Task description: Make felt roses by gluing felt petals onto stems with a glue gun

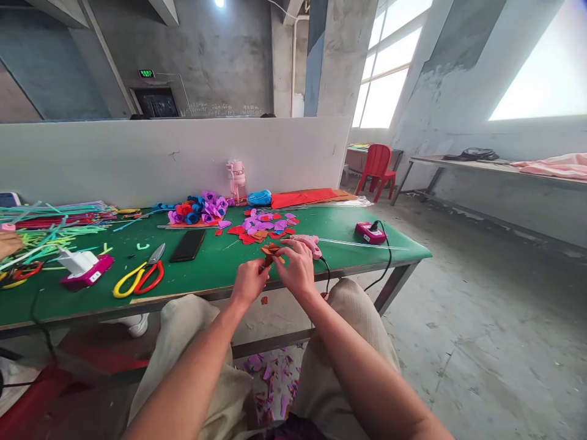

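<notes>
My left hand [250,280] and my right hand [297,264] meet at the table's front edge. Between their fingers is a brown paper flower piece [270,252], with my left fingers closed round its lower part and my right fingertips pinching its side. Just beyond my right hand lies a pink glue gun [312,245] with a black cord. Behind the hands spreads a pile of purple, red and brown paper petals [263,225]. Finished-looking purple, blue and red paper flowers [199,209] are heaped farther left.
Yellow-and-red scissors [141,278], a black phone [188,245] and a magenta power socket [87,274] with a white plug lie left. Another socket [371,233] sits right. Behind are a pink bottle [236,182] and red paper sheets [302,198]. Another person's hand [9,243] shows far left.
</notes>
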A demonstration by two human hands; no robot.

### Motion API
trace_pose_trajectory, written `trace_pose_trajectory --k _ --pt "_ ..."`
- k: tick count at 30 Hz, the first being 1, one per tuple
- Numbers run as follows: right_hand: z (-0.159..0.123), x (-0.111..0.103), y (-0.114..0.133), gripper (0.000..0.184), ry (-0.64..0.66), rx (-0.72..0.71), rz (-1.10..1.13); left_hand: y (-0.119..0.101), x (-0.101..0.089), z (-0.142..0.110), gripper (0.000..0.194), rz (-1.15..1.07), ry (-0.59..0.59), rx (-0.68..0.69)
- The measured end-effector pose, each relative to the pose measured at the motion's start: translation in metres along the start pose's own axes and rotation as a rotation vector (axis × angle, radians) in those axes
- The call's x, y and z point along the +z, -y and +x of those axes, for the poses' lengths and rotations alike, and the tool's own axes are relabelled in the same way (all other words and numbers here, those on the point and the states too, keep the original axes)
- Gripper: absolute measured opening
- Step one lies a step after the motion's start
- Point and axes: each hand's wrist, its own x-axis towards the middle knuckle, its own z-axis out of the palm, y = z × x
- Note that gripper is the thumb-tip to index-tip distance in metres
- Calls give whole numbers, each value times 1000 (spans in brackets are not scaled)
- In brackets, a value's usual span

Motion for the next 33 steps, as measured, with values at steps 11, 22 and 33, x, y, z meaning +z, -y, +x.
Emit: trace_pose_trajectory --k 11,22,33 --pt "3 -7 -1 11 73 27 63 0 -1 1 21 -161 67 -53" --pt "3 -2 -7 9 -36 275 313 5 -2 8 33 -561 -43 -134" --pt "-2 11 6 21 140 300 749 3 3 8 16 -570 -135 62"
